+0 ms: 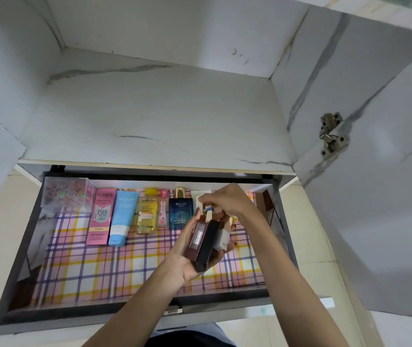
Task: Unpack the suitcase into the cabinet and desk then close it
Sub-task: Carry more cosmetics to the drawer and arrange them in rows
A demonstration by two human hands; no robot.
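Step in hand, as I judge it: stocking open drawer (135,315) with cosmetics; back row part-filled. My left hand (187,261), palm up, fingers curled round slim boxes (207,244) (maroon, black, white) above plaid liner (99,271). My right hand (230,200) pinches small item (208,209) at boxes' top ends; too small to identify. Next move likely: place it at row's right end, past Bella Vita perfume bottle (180,214). Suitcase not in view.

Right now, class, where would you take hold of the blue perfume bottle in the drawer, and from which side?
Pinch the blue perfume bottle across its flat body's side edges, from above. It seems to lie label-up, gold cap toward the back of the drawer; the cap might pull off. A small pink bottle lies close beside it.
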